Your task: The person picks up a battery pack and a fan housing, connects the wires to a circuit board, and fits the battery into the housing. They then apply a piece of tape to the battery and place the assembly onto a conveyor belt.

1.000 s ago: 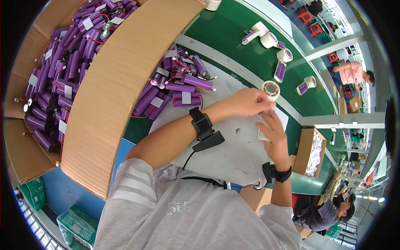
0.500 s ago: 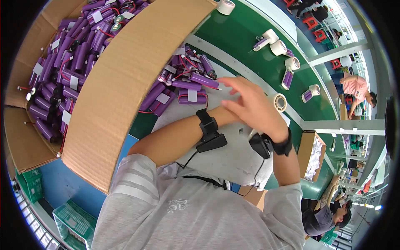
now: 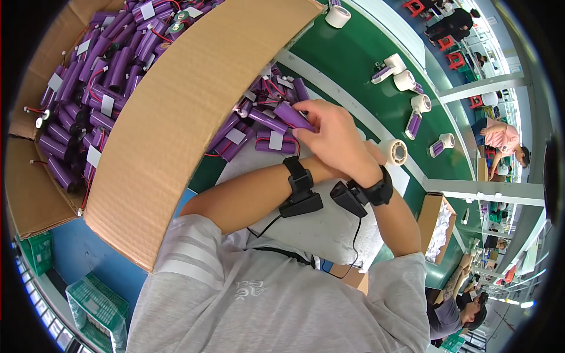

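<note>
Thumb and fingers of my right hand are closed on a purple battery pack, held at the right side of a small pile. More packs lie just beneath and beside it, one with a white label and red wires. My right arm crosses over my left forearm. Most of my left hand is hidden behind the right one; only a bit shows next to a cream tape roll, and its fingers cannot be made out. Each wrist wears a black strap with a small device.
A large cardboard box full of purple packs stands at left. Tape rolls and purple packs line the green table. A carton of white pieces sits at right. Co-workers are farther off.
My right hand has moved left and closed on a purple battery pack; before, its fingers were apart. My left forearm has barely moved, and the whole view has shifted slightly.
</note>
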Tool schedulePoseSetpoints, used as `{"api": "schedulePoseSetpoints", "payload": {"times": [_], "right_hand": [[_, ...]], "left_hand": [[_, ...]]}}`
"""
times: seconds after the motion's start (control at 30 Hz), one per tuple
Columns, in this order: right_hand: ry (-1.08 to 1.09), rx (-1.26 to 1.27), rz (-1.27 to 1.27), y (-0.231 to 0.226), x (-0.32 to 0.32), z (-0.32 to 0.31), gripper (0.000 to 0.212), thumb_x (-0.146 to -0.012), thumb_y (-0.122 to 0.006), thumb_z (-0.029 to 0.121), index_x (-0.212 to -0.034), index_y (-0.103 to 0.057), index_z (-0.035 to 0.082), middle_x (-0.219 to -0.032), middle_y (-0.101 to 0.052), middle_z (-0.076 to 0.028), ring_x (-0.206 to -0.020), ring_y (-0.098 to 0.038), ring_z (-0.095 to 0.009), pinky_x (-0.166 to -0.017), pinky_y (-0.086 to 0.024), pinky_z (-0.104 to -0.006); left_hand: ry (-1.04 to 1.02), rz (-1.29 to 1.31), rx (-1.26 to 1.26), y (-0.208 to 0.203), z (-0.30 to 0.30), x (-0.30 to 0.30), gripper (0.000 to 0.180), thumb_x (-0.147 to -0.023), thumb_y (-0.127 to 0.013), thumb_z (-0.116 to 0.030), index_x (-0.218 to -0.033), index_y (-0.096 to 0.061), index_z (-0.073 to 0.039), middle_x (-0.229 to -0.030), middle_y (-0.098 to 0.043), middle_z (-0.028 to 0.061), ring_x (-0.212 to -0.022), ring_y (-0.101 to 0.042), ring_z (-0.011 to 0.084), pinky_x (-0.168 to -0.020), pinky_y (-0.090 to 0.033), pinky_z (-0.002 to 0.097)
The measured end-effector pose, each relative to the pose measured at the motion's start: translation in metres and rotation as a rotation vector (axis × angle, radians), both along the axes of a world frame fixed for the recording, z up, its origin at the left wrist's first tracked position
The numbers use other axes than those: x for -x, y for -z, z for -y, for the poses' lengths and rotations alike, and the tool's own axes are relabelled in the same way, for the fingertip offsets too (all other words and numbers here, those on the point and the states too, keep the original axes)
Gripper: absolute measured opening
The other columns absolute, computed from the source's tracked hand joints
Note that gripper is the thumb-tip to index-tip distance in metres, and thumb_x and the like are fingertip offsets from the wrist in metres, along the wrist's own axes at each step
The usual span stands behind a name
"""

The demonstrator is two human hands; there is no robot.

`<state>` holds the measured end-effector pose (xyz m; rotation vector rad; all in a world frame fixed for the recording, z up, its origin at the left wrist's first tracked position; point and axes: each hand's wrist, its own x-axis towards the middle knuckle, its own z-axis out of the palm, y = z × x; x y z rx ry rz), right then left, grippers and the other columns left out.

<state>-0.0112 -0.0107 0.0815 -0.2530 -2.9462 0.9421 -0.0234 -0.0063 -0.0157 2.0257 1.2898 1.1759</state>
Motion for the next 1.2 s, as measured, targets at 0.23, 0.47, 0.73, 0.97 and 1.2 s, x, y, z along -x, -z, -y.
{"api": "schedulePoseSetpoints", "payload": {"times": [0.23, 0.47, 0.73, 0.97, 1.2], "right_hand": [[0.153, 0.531, -0.105, -0.026, -0.035, -0.024, 0.041, -0.081, -0.070, 0.016, -0.116, -0.058, -0.001, -0.092, -0.064, -0.006, -0.081, -0.061, -0.014, -0.072, -0.050, -0.0312], [0.457, 1.139, -0.487, -0.037, -0.137, -0.081, 0.023, -0.085, -0.066, 0.013, -0.103, -0.056, 0.004, -0.093, -0.061, -0.006, -0.079, -0.058, -0.012, -0.069, -0.047, -0.0267], [0.660, 0.311, -0.379, 0.035, -0.178, -0.067, 0.017, -0.077, -0.068, -0.001, -0.081, -0.052, 0.003, -0.075, -0.059, -0.002, -0.068, -0.054, -0.009, -0.062, -0.044, -0.0220], [0.621, 0.125, -0.373, 0.051, -0.179, -0.059, 0.018, -0.072, -0.067, -0.004, -0.083, -0.054, 0.002, -0.072, -0.061, -0.005, -0.066, -0.054, -0.009, -0.062, -0.046, -0.0233], [0.605, 0.001, -0.289, 0.049, -0.181, -0.059, 0.019, -0.070, -0.070, -0.001, -0.083, -0.056, 0.003, -0.074, -0.062, -0.009, -0.065, -0.057, -0.016, -0.061, -0.048, -0.0281]], "left_hand": [[-0.034, 0.176, -0.027, -0.017, 0.008, -0.003, 0.025, -0.072, -0.069, -0.012, -0.093, -0.059, -0.005, -0.087, -0.062, 0.0101, -0.078, -0.060, 0.0218, -0.071, -0.047, 0.0323], [-0.073, 0.092, 0.174, -0.017, 0.000, -0.008, 0.027, -0.072, -0.075, -0.012, -0.096, -0.063, -0.006, -0.082, -0.066, 0.0072, -0.075, -0.062, 0.0180, -0.068, -0.049, 0.0315], [0.012, 0.403, 0.404, -0.020, 0.001, -0.001, 0.021, -0.075, -0.075, -0.009, -0.093, -0.065, -0.004, -0.084, -0.066, 0.0042, -0.078, -0.061, 0.0121, -0.073, -0.050, 0.0273], [0.064, 0.380, 0.513, -0.033, 0.004, -0.001, 0.023, -0.077, -0.071, -0.004, -0.099, -0.066, -0.003, -0.087, -0.066, 0.0034, -0.082, -0.062, 0.0117, -0.075, -0.050, 0.0259], [0.036, 0.132, 0.148, -0.028, 0.004, -0.001, 0.023, -0.074, -0.067, 0.001, -0.096, -0.070, -0.003, -0.088, -0.064, 0.0064, -0.079, -0.062, 0.0166, -0.075, -0.051, 0.0275]]}}
